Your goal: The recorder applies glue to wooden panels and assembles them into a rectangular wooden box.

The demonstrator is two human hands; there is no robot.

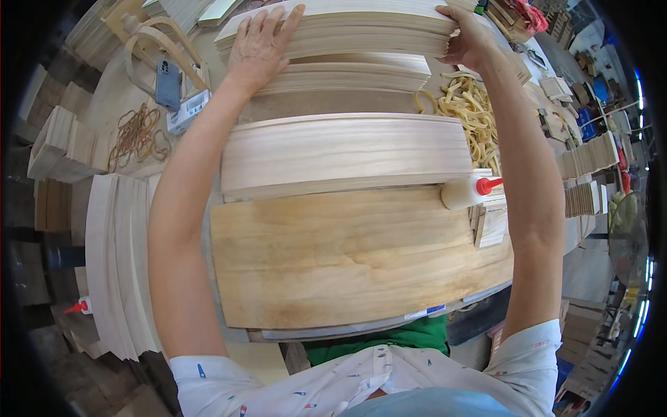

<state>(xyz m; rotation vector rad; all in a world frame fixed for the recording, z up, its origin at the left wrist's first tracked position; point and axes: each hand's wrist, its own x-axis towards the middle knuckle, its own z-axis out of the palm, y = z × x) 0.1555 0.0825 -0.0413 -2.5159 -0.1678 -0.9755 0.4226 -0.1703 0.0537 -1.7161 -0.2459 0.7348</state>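
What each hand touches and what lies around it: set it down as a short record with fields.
Left hand: laid over the left part of the far board stack
Right hand: gripping the right end of that same stack
Nearer the body, in order: middle board stack, near board stack, broad wooden panel
By the right forearm: heap of yellow bands; white bottle, red nozzle pointing right
Left of the left forearm: blue-grey phone, tangle of brown bands
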